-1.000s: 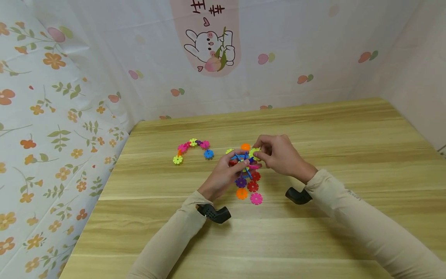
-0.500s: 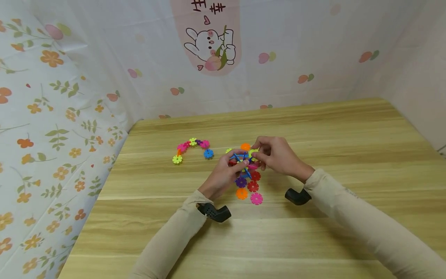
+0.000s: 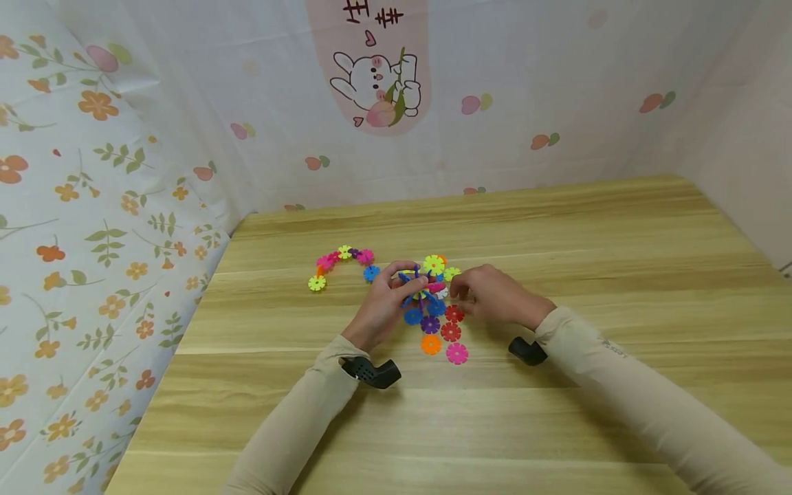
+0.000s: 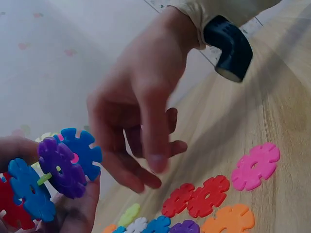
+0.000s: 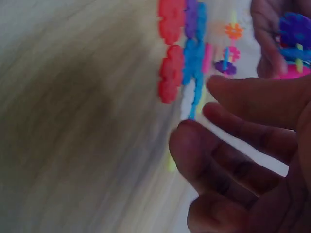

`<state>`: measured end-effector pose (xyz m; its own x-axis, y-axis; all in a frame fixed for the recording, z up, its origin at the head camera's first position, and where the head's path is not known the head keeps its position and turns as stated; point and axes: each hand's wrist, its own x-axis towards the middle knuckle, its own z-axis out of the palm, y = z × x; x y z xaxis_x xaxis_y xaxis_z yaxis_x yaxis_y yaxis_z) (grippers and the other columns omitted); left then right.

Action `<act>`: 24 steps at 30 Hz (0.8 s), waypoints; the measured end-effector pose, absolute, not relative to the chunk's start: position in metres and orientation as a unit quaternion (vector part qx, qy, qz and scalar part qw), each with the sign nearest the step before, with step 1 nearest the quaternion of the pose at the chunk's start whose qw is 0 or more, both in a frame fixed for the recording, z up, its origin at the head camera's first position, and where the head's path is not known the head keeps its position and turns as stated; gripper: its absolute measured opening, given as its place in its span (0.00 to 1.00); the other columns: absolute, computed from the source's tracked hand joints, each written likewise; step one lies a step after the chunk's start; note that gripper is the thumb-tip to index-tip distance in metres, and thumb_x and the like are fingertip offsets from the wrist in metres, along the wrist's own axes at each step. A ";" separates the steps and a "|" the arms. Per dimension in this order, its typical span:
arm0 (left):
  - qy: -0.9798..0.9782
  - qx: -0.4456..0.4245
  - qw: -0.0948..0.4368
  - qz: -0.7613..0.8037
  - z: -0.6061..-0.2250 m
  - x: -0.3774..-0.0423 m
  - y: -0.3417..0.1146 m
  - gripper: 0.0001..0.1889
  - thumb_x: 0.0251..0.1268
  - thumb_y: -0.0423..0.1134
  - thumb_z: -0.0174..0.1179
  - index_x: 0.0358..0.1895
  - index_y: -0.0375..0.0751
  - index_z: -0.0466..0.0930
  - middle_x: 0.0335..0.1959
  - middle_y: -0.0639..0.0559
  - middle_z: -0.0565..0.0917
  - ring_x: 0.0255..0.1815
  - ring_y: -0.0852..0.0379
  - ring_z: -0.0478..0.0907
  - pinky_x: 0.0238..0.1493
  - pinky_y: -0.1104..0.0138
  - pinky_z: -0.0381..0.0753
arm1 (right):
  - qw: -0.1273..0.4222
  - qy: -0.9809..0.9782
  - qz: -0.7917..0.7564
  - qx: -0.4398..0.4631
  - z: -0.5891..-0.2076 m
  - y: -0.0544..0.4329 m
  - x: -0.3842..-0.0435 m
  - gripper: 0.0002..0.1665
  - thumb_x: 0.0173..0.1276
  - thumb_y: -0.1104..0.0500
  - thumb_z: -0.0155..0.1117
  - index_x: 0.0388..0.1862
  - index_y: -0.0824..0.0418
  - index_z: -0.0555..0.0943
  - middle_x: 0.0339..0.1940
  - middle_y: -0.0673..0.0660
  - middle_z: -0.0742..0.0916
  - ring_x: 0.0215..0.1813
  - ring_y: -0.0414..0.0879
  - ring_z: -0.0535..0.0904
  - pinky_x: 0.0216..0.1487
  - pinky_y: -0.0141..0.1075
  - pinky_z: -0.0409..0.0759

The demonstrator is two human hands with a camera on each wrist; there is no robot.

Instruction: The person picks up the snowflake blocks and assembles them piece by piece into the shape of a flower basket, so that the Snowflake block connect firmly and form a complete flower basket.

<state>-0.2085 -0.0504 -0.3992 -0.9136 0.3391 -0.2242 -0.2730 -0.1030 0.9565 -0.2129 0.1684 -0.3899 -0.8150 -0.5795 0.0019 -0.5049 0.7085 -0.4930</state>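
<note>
My left hand (image 3: 379, 302) grips a cluster of interlocked notched plastic discs (image 3: 421, 294), thumb on top. In the left wrist view the cluster shows a purple disc (image 4: 60, 167) between blue ones, with red at the edge. A yellow-green disc (image 3: 434, 265) stands out at the cluster's far side. My right hand (image 3: 493, 297) hovers just right of it, fingers loosely bent. Nothing lies between that hand's thumb and fingers in the right wrist view. Below it are loose red discs (image 3: 452, 331), a purple disc (image 3: 430, 324), an orange disc (image 3: 431, 344) and a pink disc (image 3: 457, 353).
A curved chain of joined discs (image 3: 344, 252) lies farther left on the wooden table (image 3: 557, 426), ending in a blue disc (image 3: 371, 273). Patterned cloth (image 3: 520, 82) hangs behind the table and at its left.
The right hand has let go of the yellow-green disc, which now stays with the cluster, and has moved slightly down toward the loose discs. The left hand has shifted a little left with the cluster.
</note>
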 end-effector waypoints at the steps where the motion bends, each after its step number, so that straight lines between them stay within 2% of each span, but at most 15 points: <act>1: 0.636 0.022 0.205 0.744 -0.399 -0.209 -0.050 0.18 0.75 0.33 0.55 0.63 0.39 0.67 0.49 0.47 0.79 0.46 0.57 0.80 0.57 0.61 0.83 | 0.076 0.924 -0.230 -0.296 -0.392 0.167 -0.213 0.05 0.63 0.65 0.70 0.39 0.63 0.86 0.36 0.55 0.90 0.37 0.46 0.84 0.44 0.41 0.86; 4: 0.625 0.013 0.203 0.753 -0.398 -0.209 -0.050 0.16 0.75 0.33 0.55 0.62 0.38 0.66 0.48 0.49 0.78 0.46 0.59 0.79 0.56 0.64 0.84 | 0.081 0.932 -0.206 -0.286 -0.396 0.161 -0.212 0.07 0.62 0.63 0.72 0.39 0.63 0.87 0.36 0.56 0.90 0.38 0.47 0.84 0.45 0.42 0.86; 7: 0.615 0.007 0.199 0.763 -0.399 -0.209 -0.050 0.15 0.75 0.32 0.54 0.60 0.37 0.65 0.44 0.51 0.77 0.43 0.60 0.77 0.50 0.70 0.83 | 0.084 0.938 -0.192 -0.276 -0.398 0.157 -0.211 0.10 0.61 0.62 0.74 0.40 0.64 0.87 0.36 0.56 0.89 0.37 0.46 0.83 0.43 0.41 0.86; 10: 0.610 0.006 0.198 0.767 -0.400 -0.209 -0.050 0.13 0.76 0.33 0.53 0.58 0.37 0.65 0.42 0.52 0.76 0.41 0.60 0.75 0.43 0.73 0.80 | 0.076 0.941 -0.183 -0.275 -0.400 0.156 -0.210 0.07 0.60 0.62 0.74 0.37 0.63 0.87 0.35 0.55 0.87 0.36 0.46 0.81 0.41 0.39 0.85; 14: 0.606 0.002 0.204 0.769 -0.401 -0.209 -0.050 0.12 0.78 0.35 0.51 0.56 0.38 0.64 0.43 0.52 0.74 0.41 0.60 0.73 0.44 0.71 0.80 | 0.069 0.942 -0.187 -0.269 -0.402 0.158 -0.211 0.03 0.59 0.66 0.72 0.32 0.61 0.86 0.31 0.55 0.85 0.33 0.45 0.77 0.38 0.37 0.83; 18: 0.599 -0.003 0.209 0.773 -0.402 -0.210 -0.050 0.08 0.78 0.36 0.50 0.52 0.40 0.63 0.41 0.53 0.73 0.39 0.59 0.72 0.44 0.68 0.80 | 0.081 0.939 -0.201 -0.266 -0.404 0.161 -0.213 0.06 0.58 0.71 0.69 0.29 0.62 0.83 0.30 0.55 0.83 0.32 0.46 0.76 0.37 0.37 0.82; 21: 0.595 -0.007 0.213 0.775 -0.403 -0.209 -0.050 0.06 0.78 0.36 0.50 0.49 0.42 0.63 0.41 0.53 0.72 0.38 0.59 0.72 0.44 0.67 0.80 | 0.094 0.935 -0.215 -0.266 -0.404 0.163 -0.214 0.05 0.62 0.71 0.66 0.33 0.63 0.83 0.33 0.55 0.85 0.35 0.46 0.78 0.42 0.40 0.84; 24: 0.589 -0.009 0.219 0.778 -0.402 -0.209 -0.051 0.07 0.77 0.36 0.51 0.49 0.42 0.63 0.42 0.53 0.72 0.40 0.59 0.72 0.44 0.67 0.80 | 0.105 0.934 -0.214 -0.265 -0.402 0.165 -0.212 0.04 0.65 0.67 0.67 0.38 0.62 0.84 0.37 0.56 0.86 0.37 0.47 0.78 0.45 0.42 0.84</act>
